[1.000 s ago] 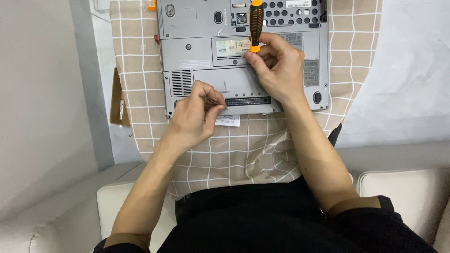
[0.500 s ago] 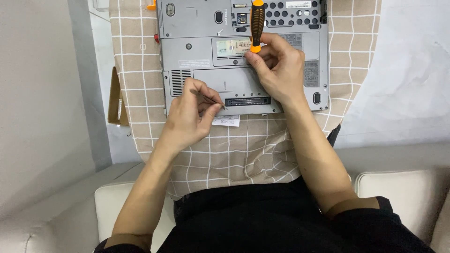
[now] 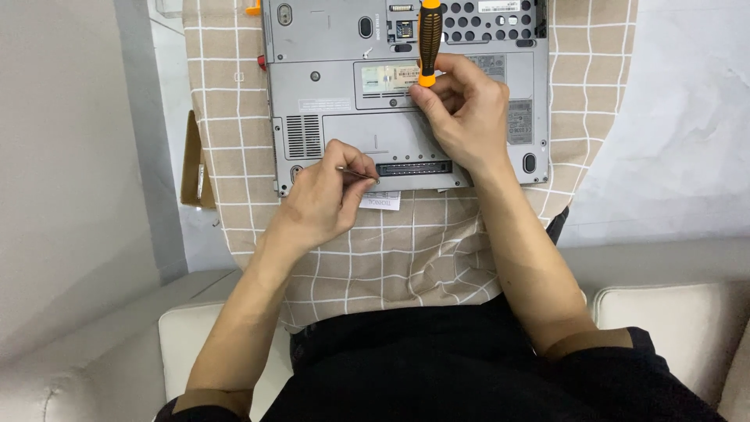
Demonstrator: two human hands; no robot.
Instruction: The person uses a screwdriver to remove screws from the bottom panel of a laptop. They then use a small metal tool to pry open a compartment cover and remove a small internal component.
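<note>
Right hand (image 3: 465, 117) grips the black-and-orange screwdriver (image 3: 429, 39) low on the shaft, tip hidden behind fingers, handle top cut off by frame edge. Left hand (image 3: 324, 199) pinches a thin metal pin (image 3: 356, 173) at the front edge of the upturned grey laptop (image 3: 328, 101), lying on a checked cloth (image 3: 391, 250); laptop's far side out of frame.

We see a grey laptop (image 3: 406, 94) lying underside up; a black-and-orange screwdriver (image 3: 429, 39) stands on its label panel, thin tweezers (image 3: 358, 174) at its front edge.
</note>
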